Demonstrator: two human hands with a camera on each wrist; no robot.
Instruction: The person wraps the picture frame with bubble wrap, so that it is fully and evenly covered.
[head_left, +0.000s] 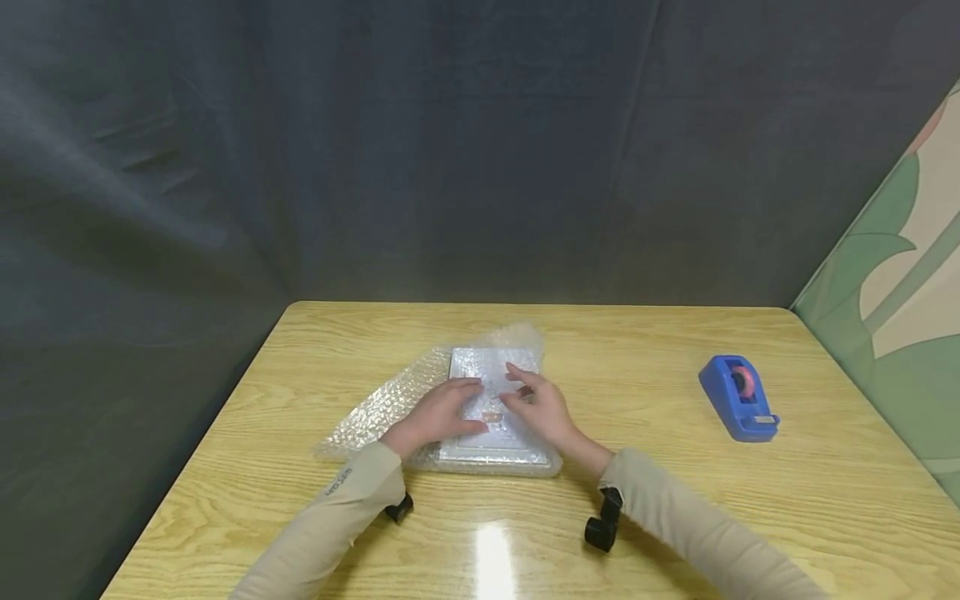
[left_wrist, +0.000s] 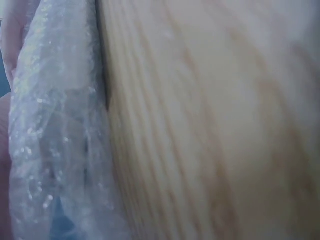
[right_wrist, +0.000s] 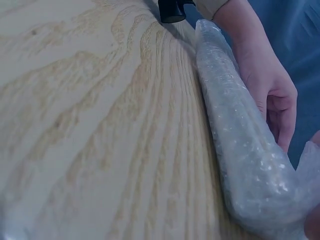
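Note:
A flat, pale rectangular item (head_left: 502, 454) lies wrapped in bubble wrap on the table; the wrap hides its exact kind. A loose sheet of bubble wrap (head_left: 386, 408) spreads from its left side. My left hand (head_left: 438, 412) rests on the left part of the package, thumb and fingers apart. Over the right part is my right hand (head_left: 543, 408), its fingers slightly bent, with a gap between thumb and forefinger. In the right wrist view the package's padded edge (right_wrist: 240, 135) runs along the table, with the left hand (right_wrist: 265, 75) behind it.
A blue tape dispenser (head_left: 738, 400) with a pink roll stands on the right side of the wooden table (head_left: 637, 350). Dark cloth (head_left: 465, 150) hangs behind the table and on its left. A leaf-patterned surface (head_left: 907, 333) borders the right edge.

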